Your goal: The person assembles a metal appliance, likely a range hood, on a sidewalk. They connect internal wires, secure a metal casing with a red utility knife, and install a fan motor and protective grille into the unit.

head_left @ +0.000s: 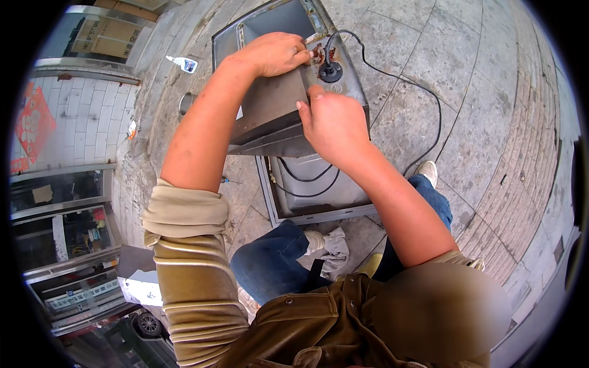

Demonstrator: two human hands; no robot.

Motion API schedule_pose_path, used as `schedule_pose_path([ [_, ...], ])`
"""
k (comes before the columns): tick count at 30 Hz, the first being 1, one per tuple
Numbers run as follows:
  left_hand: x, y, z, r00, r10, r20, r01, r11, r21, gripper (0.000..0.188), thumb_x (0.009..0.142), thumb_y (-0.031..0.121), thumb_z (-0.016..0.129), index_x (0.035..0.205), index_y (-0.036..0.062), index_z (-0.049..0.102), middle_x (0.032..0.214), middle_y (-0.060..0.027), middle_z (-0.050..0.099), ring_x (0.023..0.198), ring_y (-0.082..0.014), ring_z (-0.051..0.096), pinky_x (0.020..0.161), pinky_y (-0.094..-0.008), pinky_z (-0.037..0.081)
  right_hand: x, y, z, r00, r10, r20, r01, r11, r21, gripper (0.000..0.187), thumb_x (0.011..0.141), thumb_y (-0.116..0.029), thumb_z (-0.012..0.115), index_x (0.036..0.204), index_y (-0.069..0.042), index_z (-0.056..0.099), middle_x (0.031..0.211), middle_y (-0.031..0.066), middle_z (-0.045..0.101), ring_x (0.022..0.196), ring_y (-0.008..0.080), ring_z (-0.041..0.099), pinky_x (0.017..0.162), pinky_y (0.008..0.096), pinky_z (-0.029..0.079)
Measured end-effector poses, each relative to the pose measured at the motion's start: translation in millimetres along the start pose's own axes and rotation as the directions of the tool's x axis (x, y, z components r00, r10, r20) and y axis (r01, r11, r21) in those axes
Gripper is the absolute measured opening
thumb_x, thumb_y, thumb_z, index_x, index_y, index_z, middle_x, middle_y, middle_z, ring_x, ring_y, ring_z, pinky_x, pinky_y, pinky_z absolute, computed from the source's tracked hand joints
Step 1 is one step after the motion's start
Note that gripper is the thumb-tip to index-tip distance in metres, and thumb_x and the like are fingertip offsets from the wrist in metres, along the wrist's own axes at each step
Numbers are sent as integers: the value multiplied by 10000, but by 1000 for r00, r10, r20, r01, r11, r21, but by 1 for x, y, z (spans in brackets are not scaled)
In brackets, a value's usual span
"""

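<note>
A grey-brown metal housing (267,104) of some appliance stands on the paving before me, its far end open into a hollow. My left hand (276,54) rests over its top, fingers bent together beside a rust-red patch (318,54); what they pinch, if anything, is hidden. Close to that patch a round black fitting (330,71) is set in the metal, with a black cable (423,86) running from it and looping right. My right hand (337,127) is closed at the housing's near edge, with thumb and forefinger on the metal.
Below the housing lies a shallow framed metal panel (307,205) with a dark wire across it. A white spray bottle (184,64) lies at the far left. Near my feet is a crumpled grey cloth (335,250). Shopfronts and a cardboard box (136,264) stand left.
</note>
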State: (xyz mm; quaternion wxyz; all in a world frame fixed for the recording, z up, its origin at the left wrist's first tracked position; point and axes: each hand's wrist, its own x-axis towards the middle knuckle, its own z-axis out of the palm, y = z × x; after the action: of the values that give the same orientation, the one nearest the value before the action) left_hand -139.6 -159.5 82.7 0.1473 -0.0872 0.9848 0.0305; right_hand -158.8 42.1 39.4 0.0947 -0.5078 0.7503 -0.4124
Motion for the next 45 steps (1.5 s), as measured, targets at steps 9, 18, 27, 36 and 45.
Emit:
schedule_pose_path([
  [9,0,4,3,998,32,-51,-29,998,49,391,991,304,411,966,42,700,1072,-101,615,995,-328,577,868,-414,456,1,3,6,993,-98,-61,94,993,-75,177,847,-154,609,804,6,546,632,143,619,597,292,650,553,366,528],
  [18,2,10,0,1000,-3,-30,6,997,83,396,997,321,413,965,50,701,1058,-86,610,984,-314,582,846,-411,462,2,6,3,997,-76,6,76,993,-91,177,856,-158,600,833,10,548,662,149,627,622,291,655,572,360,534],
  [27,1,6,-2,999,41,-5,-41,998,44,385,978,310,425,974,51,711,1098,-103,626,1004,-314,591,885,-407,460,-13,-7,15,997,-65,34,72,964,-258,450,861,-214,598,1143,132,545,791,126,616,699,211,628,641,304,512],
  [36,8,12,-12,994,45,99,-58,991,123,349,975,262,439,1012,49,712,1117,-90,617,964,-324,593,850,-410,467,-21,-5,30,993,-113,-35,97,944,-315,650,837,-258,648,1273,179,444,855,191,602,726,274,629,684,333,500],
  [45,6,26,-11,997,-32,77,22,992,122,374,995,308,424,1031,62,703,1142,-50,606,976,-298,600,839,-399,474,-18,-2,7,992,-64,106,82,983,-167,589,797,-158,626,1296,117,474,864,201,642,775,285,649,756,404,510],
])
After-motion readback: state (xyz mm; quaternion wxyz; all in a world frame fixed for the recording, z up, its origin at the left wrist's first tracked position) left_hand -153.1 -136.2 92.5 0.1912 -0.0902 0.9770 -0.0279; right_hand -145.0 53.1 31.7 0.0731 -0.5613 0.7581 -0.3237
